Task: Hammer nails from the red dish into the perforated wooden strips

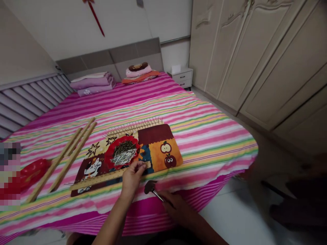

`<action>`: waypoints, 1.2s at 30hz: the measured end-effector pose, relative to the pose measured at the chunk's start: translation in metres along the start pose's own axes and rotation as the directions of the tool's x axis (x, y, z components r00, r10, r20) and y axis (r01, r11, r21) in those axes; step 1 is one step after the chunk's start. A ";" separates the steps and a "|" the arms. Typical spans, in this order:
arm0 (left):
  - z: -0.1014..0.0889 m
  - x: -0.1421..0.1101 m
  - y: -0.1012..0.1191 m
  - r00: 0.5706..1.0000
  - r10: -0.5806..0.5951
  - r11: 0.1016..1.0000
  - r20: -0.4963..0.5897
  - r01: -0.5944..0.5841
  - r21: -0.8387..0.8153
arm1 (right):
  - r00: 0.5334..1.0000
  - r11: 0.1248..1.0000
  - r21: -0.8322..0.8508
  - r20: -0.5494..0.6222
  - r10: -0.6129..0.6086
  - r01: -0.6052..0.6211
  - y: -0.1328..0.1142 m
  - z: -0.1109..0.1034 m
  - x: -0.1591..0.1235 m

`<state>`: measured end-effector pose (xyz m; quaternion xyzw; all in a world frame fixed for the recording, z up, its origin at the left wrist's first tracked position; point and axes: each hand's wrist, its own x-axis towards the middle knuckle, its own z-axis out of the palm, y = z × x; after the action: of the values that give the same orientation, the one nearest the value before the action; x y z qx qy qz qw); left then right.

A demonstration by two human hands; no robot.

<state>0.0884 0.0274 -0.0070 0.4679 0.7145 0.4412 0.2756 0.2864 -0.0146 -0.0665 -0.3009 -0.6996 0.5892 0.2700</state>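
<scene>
My right hand point(175, 206) grips a hammer point(158, 195), its dark head just off the near edge of the printed mat. My left hand point(134, 177) is closed in a pinch over the right end of a wooden strip point(107, 176) lying along the mat's near side; whatever the fingertips hold is too small to make out. Beyond that hand, a red scalloped bowl point(110, 153) on the mat point(162, 139) holds many nails point(124, 151), some dark, some silvery. A second wooden strip point(133, 128), bristling with upright nails, lies along the mat's far edge.
Several bare wooden strips point(68, 154) lie to the left on the striped bedspread point(204, 136), near a red plastic dish point(34, 172). Folded bedding point(94, 82) is stacked by the headboard point(135, 51). A nightstand point(182, 77) and wardrobe point(230, 51) stand right of the bed.
</scene>
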 end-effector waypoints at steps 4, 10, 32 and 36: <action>0.008 0.006 -0.016 0.999 -0.023 0.998 -0.040 0.025 0.054 | 1.000 1.000 -0.008 -0.024 -0.003 0.002 0.004 0.002 0.000; 0.011 0.006 -0.025 0.997 -0.063 0.997 -0.040 0.065 0.050 | 0.999 0.999 0.008 -0.026 -0.033 0.033 0.006 0.002 -0.001; 0.013 0.006 -0.026 0.997 0.083 0.966 -0.007 -0.079 0.246 | 0.938 0.994 -0.090 -0.346 0.029 -0.064 -0.030 -0.017 -0.009; 0.014 0.004 -0.027 0.993 0.118 0.951 -0.014 -0.108 0.289 | 0.939 0.966 -0.246 -0.309 -0.151 0.074 -0.064 -0.034 0.014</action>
<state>0.0869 0.0315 -0.0374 0.5362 0.7474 0.3548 0.1675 0.2954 0.0097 0.0021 -0.3824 -0.7253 0.4298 0.3782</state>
